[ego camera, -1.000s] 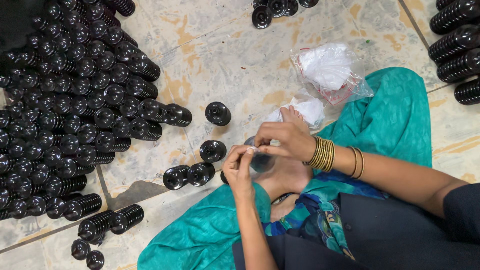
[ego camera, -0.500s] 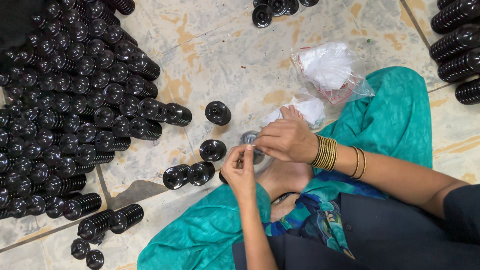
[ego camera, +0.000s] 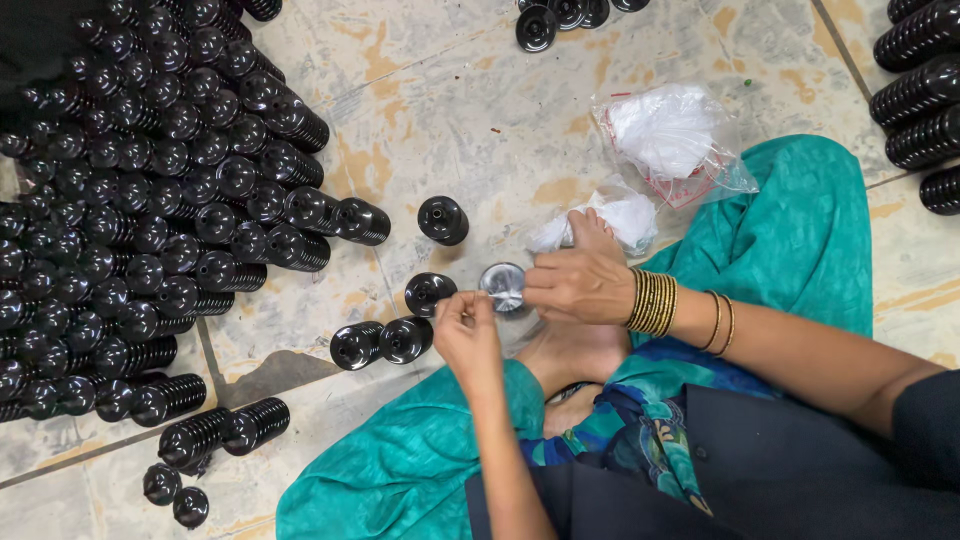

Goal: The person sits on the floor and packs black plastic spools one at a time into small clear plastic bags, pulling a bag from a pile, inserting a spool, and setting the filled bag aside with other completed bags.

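Note:
My right hand (ego camera: 585,280), with gold bangles at the wrist, grips a small black round cap (ego camera: 503,286) whose shiny inside faces up. My left hand (ego camera: 465,325) pinches a thin white strip at the cap's left edge, fingertips touching it. Both hands hover over my bare foot (ego camera: 570,350) and teal-clad legs. Just left of the hands lie three loose black caps (ego camera: 430,292) on the tiled floor.
Stacks of black caps (ego camera: 150,200) fill the left side of the floor. More stacks sit at the top right (ego camera: 920,90) and top centre (ego camera: 560,15). A clear plastic bag of white pieces (ego camera: 670,135) lies beyond my right hand, a smaller white bundle (ego camera: 615,215) beside it.
The cap has turned so its shiny inside now shows between my hands. My left hand has shifted slightly left along its edge, still pinching the white strip.

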Demonstrator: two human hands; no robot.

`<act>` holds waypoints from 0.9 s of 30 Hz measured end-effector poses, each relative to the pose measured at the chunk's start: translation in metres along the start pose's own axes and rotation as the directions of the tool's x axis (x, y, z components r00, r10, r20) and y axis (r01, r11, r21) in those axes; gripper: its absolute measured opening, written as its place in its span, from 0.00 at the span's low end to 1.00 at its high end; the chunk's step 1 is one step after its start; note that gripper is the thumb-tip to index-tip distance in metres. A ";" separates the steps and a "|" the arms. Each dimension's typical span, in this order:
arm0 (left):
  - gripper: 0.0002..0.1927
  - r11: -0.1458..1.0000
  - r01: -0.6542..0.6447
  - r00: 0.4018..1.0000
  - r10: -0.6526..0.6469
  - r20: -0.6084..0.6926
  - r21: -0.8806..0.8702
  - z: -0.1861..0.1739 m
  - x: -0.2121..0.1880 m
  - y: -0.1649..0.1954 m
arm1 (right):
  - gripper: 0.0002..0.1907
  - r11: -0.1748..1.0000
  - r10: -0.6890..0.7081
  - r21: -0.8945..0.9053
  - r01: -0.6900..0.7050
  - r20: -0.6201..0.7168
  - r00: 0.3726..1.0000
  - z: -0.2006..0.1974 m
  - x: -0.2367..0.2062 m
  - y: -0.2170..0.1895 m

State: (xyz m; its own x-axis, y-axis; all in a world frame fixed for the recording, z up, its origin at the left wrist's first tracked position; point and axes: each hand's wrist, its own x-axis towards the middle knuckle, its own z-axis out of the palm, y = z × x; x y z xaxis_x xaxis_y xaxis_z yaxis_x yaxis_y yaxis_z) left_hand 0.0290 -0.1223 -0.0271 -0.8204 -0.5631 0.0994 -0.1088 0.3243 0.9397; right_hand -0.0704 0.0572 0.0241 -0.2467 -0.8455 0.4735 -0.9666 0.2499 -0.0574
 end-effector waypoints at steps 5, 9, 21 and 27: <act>0.07 0.697 0.608 0.792 -0.498 0.355 -0.379 -0.010 0.002 -0.024 | 0.09 0.969 -0.157 0.202 0.142 0.060 0.986 0.015 -0.006 -0.013; 0.07 0.721 0.555 0.822 -0.398 0.407 -0.416 -0.005 -0.004 -0.021 | 0.07 0.864 -0.006 0.504 0.001 0.008 1.000 0.017 -0.003 -0.016; 0.06 0.834 0.368 0.877 -0.163 0.453 -0.411 -0.003 -0.005 0.002 | 0.08 0.637 0.409 0.634 -0.438 0.203 0.890 -0.002 0.000 -0.005; 0.04 0.862 0.329 0.904 -0.168 0.394 -0.386 -0.001 -0.005 0.009 | 0.13 0.615 0.448 0.499 -0.611 0.417 0.791 -0.005 -0.001 0.006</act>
State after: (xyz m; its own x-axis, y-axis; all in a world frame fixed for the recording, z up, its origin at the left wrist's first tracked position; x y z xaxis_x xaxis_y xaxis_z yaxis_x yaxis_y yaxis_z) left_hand 0.0323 -0.1171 -0.0188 -0.9441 -0.2643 -0.1972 -0.1468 -0.1987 0.9690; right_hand -0.0752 0.0619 0.0275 -0.6569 -0.7538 -0.0171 -0.4784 0.4342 -0.7633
